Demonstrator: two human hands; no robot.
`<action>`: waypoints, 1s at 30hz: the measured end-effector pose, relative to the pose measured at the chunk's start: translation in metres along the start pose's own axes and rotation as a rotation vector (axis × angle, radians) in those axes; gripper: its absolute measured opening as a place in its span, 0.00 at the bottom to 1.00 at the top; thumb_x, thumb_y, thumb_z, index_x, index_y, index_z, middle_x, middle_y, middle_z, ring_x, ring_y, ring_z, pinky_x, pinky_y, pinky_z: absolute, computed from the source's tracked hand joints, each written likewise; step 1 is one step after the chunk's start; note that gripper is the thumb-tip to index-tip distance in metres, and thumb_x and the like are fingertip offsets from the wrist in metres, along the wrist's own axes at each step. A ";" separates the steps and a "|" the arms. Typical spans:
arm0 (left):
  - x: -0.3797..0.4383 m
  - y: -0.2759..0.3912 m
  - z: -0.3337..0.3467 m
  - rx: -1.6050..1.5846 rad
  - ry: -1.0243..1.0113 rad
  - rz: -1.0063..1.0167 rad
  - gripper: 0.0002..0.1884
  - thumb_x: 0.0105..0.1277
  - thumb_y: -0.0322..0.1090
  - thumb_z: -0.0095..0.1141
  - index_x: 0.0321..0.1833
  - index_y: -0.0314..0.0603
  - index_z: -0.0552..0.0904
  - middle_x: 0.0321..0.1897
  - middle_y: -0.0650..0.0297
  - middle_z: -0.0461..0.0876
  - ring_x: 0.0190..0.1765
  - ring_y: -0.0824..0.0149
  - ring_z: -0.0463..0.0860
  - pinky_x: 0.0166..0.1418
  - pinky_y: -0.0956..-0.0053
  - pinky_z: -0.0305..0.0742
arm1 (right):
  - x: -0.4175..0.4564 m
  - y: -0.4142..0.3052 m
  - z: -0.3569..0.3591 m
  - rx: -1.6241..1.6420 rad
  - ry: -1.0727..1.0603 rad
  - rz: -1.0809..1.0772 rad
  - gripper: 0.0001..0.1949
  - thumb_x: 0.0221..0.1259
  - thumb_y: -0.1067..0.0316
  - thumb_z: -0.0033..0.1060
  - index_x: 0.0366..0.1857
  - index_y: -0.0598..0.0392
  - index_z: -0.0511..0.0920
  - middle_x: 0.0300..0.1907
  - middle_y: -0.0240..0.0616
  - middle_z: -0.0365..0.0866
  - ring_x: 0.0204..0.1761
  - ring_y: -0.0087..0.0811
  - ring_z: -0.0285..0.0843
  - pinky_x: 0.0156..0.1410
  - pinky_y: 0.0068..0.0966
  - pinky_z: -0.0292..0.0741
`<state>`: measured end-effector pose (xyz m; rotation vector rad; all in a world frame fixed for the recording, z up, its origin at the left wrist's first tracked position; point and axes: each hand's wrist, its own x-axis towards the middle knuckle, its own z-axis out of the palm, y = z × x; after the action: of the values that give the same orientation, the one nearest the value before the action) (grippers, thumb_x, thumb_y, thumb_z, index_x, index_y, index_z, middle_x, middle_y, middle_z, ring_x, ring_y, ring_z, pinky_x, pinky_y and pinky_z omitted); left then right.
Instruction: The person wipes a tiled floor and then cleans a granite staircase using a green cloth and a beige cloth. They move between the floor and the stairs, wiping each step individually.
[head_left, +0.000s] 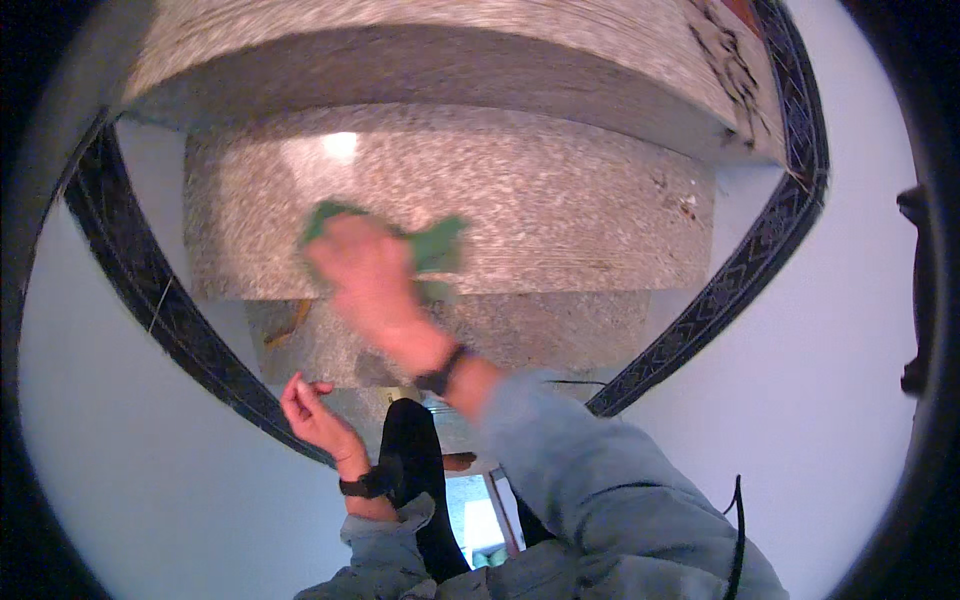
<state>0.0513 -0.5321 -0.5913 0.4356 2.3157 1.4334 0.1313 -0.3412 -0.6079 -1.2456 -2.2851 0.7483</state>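
Note:
My right hand, blurred by motion, presses a green cloth onto the tread of a speckled stone stair step. The cloth shows beyond my fingers and to the right of the hand. A dark band circles my right wrist. Lower down, my left hand is held in the air near the left wall with loosely bent fingers and nothing in it. Small bits of debris lie at the right end of the tread, away from the cloth.
A higher step rises ahead, and a lower one carries a yellow-brown strip at its left. Dark patterned skirting borders the pale walls on both sides. My dark-trousered knee is below. A black cable hangs by my right sleeve.

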 end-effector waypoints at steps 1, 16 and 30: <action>0.003 0.005 -0.001 0.011 -0.003 -0.022 0.12 0.78 0.39 0.50 0.51 0.37 0.79 0.23 0.69 0.73 0.29 0.76 0.72 0.37 0.79 0.68 | 0.013 -0.030 -0.001 -0.107 -0.188 -0.067 0.24 0.43 0.69 0.65 0.52 0.45 0.80 0.68 0.45 0.68 0.70 0.54 0.61 0.61 0.51 0.67; 0.044 0.069 0.244 0.735 -0.216 0.585 0.25 0.67 0.42 0.59 0.65 0.43 0.75 0.63 0.48 0.71 0.63 0.47 0.70 0.67 0.51 0.64 | -0.143 0.190 -0.199 -0.609 0.377 0.988 0.33 0.45 0.60 0.75 0.62 0.44 0.73 0.63 0.47 0.69 0.60 0.53 0.69 0.62 0.48 0.70; 0.012 0.043 0.301 1.007 0.118 0.545 0.27 0.76 0.51 0.37 0.74 0.51 0.66 0.74 0.55 0.63 0.73 0.50 0.64 0.71 0.49 0.62 | -0.014 0.142 -0.138 -0.163 0.189 0.146 0.17 0.62 0.61 0.52 0.56 0.43 0.77 0.68 0.46 0.69 0.67 0.56 0.65 0.61 0.53 0.66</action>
<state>0.1851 -0.2731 -0.6770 1.3508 3.0219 0.3114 0.3094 -0.2545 -0.5949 -1.5021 -2.1532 0.4756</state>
